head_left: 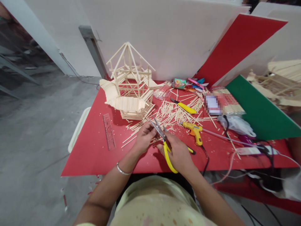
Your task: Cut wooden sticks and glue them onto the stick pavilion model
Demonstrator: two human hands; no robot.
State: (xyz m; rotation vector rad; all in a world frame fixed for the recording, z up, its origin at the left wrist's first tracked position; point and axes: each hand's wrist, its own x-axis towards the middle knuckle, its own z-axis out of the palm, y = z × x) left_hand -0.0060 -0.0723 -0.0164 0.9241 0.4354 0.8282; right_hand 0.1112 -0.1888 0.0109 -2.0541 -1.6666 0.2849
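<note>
My right hand grips a pair of scissors with yellow handles, its metal blades spread and pointing away from me. My left hand is closed in a pinch beside the blades; whatever its fingers hold is too small to make out. A dark tool with a yellow-and-black end shows from under my right hand, and I cannot tell whether it is held or lying there. Just beyond both hands, loose thin wooden sticks are scattered. Behind them stands a small house model built of sticks, with an open-frame pointed roof.
A yellow glue gun and a yellow utility knife lie to the right on the red table. A clear ruler is at left. Cables, a power strip, a plastic bag and a green board occupy the right side.
</note>
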